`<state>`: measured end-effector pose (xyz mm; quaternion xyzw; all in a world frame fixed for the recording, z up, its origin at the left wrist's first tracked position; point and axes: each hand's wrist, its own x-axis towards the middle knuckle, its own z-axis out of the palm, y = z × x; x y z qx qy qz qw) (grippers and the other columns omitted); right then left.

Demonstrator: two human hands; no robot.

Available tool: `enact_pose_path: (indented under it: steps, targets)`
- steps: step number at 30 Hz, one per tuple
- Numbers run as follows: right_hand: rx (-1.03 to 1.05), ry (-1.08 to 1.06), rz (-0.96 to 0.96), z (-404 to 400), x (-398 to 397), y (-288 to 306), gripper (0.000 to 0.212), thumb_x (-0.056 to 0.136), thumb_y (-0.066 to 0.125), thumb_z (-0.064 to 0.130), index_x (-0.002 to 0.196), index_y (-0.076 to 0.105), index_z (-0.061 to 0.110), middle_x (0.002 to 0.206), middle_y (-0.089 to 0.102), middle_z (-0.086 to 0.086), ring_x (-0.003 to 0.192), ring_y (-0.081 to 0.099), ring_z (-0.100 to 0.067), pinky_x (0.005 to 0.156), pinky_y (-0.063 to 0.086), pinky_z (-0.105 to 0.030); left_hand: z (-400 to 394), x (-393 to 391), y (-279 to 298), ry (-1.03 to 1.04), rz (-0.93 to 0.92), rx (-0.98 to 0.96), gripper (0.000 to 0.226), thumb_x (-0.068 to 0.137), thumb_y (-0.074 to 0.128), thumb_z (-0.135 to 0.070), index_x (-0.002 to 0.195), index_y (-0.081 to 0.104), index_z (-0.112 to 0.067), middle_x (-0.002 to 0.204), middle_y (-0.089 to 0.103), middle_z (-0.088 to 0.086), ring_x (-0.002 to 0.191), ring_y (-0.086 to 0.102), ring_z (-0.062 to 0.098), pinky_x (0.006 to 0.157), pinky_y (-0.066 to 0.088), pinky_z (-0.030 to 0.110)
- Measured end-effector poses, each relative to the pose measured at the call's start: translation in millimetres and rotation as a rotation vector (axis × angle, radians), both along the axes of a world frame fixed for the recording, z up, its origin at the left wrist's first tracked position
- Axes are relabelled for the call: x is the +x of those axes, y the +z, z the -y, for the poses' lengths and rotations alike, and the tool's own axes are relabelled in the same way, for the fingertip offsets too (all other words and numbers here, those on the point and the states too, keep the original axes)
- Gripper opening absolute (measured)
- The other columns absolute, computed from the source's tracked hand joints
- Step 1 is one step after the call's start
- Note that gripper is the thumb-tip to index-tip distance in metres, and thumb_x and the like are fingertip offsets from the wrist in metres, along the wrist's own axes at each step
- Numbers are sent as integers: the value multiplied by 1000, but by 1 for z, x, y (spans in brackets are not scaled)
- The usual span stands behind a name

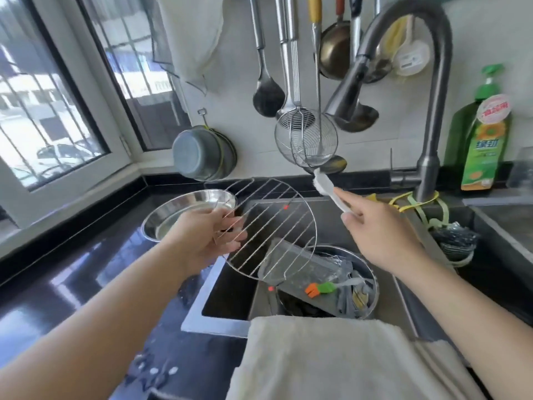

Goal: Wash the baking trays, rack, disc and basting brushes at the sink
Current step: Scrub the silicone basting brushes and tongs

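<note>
The left hand [206,238] holds the round wire rack [272,226] up over the left part of the sink [230,298], fingers [230,226] curled round its left rim and through the outer wires, so the rack hangs tilted above the basin. The right hand [380,232] pinches the handle of a white brush [327,187], bristle end pointing far and up toward the faucet [432,116]; the brush is apart from the rack.

The rack looks light and stiff, thin steel wire with open gaps, likely slick when wet. A hold at the rim, with fingers hooked through the bars, seems the surest place, leaving the middle free for scrubbing. It should not bend much, but it could swing or slip if pressed hard from one side.

Below, a round metal basin [372,281] in the sink holds a clear tray [300,267] and a basting brush [321,289] with green and orange parts. A steel dish [173,215] sits on the dark surface [72,278] at left.
</note>
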<state>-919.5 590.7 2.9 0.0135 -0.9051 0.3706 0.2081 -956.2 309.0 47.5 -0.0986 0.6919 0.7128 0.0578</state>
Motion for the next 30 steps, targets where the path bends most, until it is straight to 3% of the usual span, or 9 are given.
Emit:
enact_pose_path:
  steps: [3, 7, 9, 11, 14, 18, 23, 28, 30]
  targets:
    - [73, 170, -38, 53, 13, 33, 52, 104, 50, 16, 147, 47, 46, 74, 46, 24, 58, 53, 10, 53, 40, -7, 46, 34, -5, 123, 26, 277, 18, 111, 43, -12, 116, 58, -5, 113, 73, 12, 78, 78, 30, 43, 56, 24]
    - [241, 318, 3, 129, 27, 57, 51, 104, 50, 18, 145, 48, 48, 107, 71, 6, 80, 64, -12, 68, 48, -23, 115, 85, -22, 240, 75, 490, 18, 110, 38, 1, 107, 55, 4, 107, 71, 13, 67, 78, 27, 43, 54, 17]
    - [320, 364, 34, 159, 30, 63, 51, 103, 49, 19, 145, 49, 49, 112, 71, 5, 78, 62, -14, 70, 48, -27, 145, 107, -31, 287, 91, 535, 18, 107, 37, 7, 101, 54, 5, 104, 68, 14, 77, 76, 28, 36, 49, 18]
    - [381, 432, 99, 189, 33, 65, 50, 104, 47, 18, 144, 51, 47, 85, 58, 19, 67, 49, -3, 62, 42, -14, 170, 123, -39, 340, 83, 585, 16, 104, 39, 12, 106, 53, 6, 111, 63, 21, 95, 69, 33, 40, 53, 22]
    - [428, 570, 224, 234, 33, 64, 45, 105, 47, 17, 141, 55, 44, 76, 48, 20, 62, 47, -4, 60, 40, -18, 192, 137, -46, 342, 90, 568, 13, 103, 42, 11, 105, 53, 5, 102, 70, 22, 83, 74, 32, 54, 61, 34]
    - [510, 628, 262, 280, 22, 61, 47, 104, 45, 14, 143, 56, 39, 77, 58, 8, 65, 52, -12, 61, 40, -28, 198, 139, -49, 334, 146, 285, 7, 102, 57, -9, 103, 64, -8, 81, 78, 5, 57, 71, 18, 48, 45, 23]
    - [722, 505, 243, 298, 6, 52, 51, 105, 36, 17, 146, 48, 44, 125, 65, -14, 95, 63, -28, 82, 55, -41, 186, 124, -61, 389, 53, 738, 16, 105, 51, -12, 113, 61, -2, 118, 70, 23, 102, 69, 36, 79, 60, 41]
    - [703, 806, 165, 312, 47, 39, 45, 106, 40, 21, 143, 55, 42, 97, 64, 7, 89, 53, -9, 79, 42, -21, 175, 116, -57, 481, 14, 993, 35, 113, 40, -26, 115, 61, 2, 120, 71, 23, 110, 70, 37, 89, 59, 48]
    - [761, 720, 123, 309, 34, 35, 45, 107, 36, 28, 144, 49, 51, 96, 53, 8, 96, 52, -14, 85, 44, -29, 175, 115, -58, 452, -13, 1045, 40, 113, 39, -29, 120, 60, 3, 122, 70, 25, 114, 69, 41, 87, 61, 52]
